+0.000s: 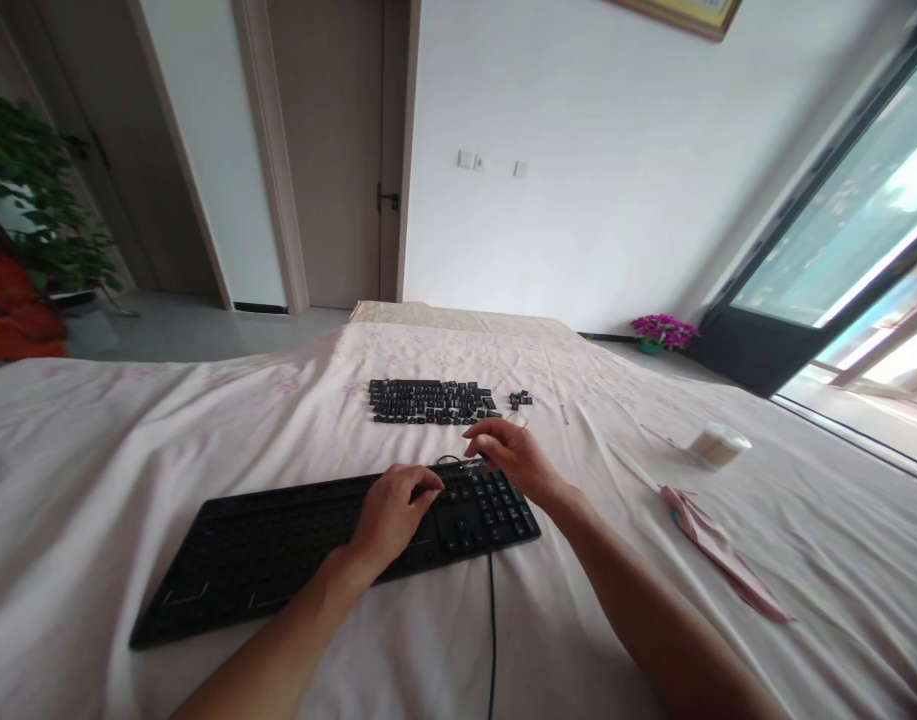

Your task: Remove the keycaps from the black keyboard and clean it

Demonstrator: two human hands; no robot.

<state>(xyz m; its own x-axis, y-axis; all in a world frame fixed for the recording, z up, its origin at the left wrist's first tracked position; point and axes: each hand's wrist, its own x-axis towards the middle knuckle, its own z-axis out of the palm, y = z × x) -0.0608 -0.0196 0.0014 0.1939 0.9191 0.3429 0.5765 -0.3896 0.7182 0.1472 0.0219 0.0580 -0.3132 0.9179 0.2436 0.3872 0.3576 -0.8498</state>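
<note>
The left hand (398, 512) rests over the keyboard (267, 555), its thumb and forefinger close together; whether a key sits between them cannot be told. The right hand (516, 458), apart from the left, bends its fingers over the far edge near the number keys, its grip unclear too. The keyboard lies beneath and to the left of the hands and looks light, stiff and flat, best held by its side edges. The loose keys (428, 402) beyond the hands look tiny, hard and slippery, suiting a fingertip pinch by their sides. Open cloth (615, 610) spreads right of the right forearm, up to a pink pouch (720, 555); the cord (492, 620) runs between the forearms and could snag.
</note>
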